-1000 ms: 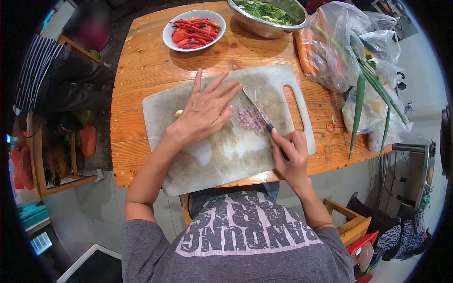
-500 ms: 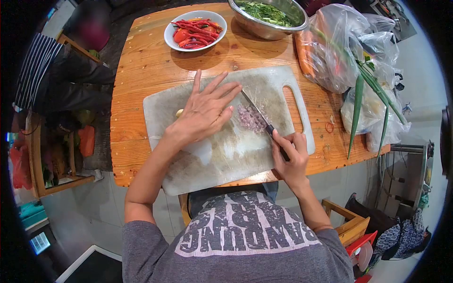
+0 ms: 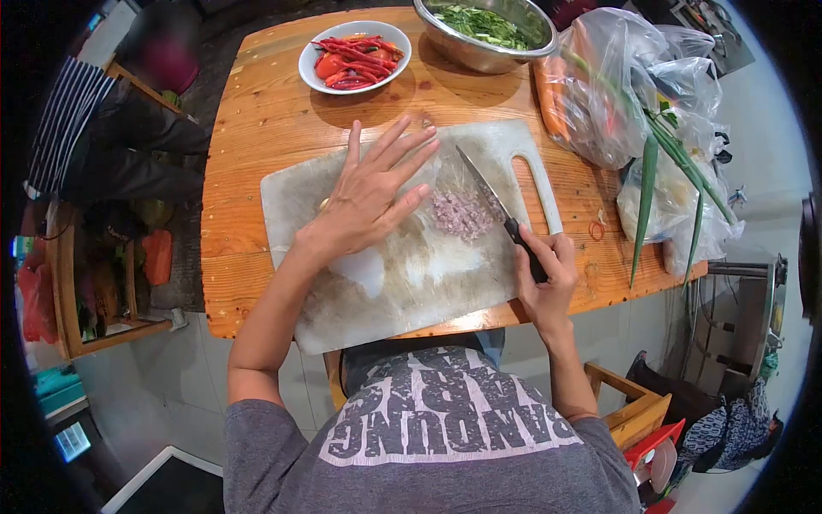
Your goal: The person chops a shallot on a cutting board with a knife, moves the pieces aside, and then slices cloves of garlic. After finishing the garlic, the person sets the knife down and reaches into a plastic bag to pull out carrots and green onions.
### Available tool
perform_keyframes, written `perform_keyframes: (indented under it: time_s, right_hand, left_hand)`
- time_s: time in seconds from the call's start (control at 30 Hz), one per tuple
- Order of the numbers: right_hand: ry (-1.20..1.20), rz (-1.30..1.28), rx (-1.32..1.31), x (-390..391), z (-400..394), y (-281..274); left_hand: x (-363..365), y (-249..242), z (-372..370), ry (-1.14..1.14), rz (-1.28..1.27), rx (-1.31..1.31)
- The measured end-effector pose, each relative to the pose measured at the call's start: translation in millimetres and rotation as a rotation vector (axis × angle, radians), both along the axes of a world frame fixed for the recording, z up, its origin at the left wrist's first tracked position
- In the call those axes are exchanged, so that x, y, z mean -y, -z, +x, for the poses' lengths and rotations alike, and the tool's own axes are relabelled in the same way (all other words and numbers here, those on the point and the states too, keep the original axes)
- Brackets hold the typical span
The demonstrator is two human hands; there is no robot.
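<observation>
My right hand [image 3: 548,278] is wrapped round the black handle of a kitchen knife [image 3: 490,195], its blade slanting up and left over the cutting board [image 3: 479,304]. Just left of the blade lies a small heap of finely chopped shallot [image 3: 461,214]. Fingers spread, my left hand [image 3: 368,193] is over the left part of the board, with nothing in it. A pale yellowish piece, perhaps garlic [image 3: 324,205], shows partly behind that hand.
Behind the board stand a white bowl [image 3: 355,58] of red chillies and tomatoes and a steel bowl [image 3: 486,55] of chopped greens. Plastic bags [image 3: 599,94] with carrots and spring onions [image 3: 676,163] crowd the right side, near a red rubber band [image 3: 597,230]. A person in dark trousers is at left.
My right hand has shifted right with the knife, and the blade now sits away from my left fingers, on the right of the chopped heap. The left hand's fingers have spread slightly.
</observation>
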State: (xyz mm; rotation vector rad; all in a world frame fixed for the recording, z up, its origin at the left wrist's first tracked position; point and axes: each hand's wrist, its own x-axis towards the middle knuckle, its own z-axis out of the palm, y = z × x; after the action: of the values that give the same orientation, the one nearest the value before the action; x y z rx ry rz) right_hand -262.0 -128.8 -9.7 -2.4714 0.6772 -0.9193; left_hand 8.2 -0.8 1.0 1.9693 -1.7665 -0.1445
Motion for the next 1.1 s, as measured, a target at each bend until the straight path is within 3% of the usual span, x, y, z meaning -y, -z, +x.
perform_keyframes:
  time_s: [0.43, 0.67, 1.1]
  right_hand:
    - [-0.1, -0.091, -0.04, -7, -1, -15]
    - [-0.277, 0.117, -0.039, -27, -2, -23]
    - [-0.183, 0.157, -0.008, -10, -9, -13]
  left_hand:
    - [-16, -7, 22, -0.136, -0.192, -0.022]
    - [-23, -4, 28, -0.182, -0.173, -0.049]
    - [-20, 5, 27, -0.161, -0.156, -0.05]
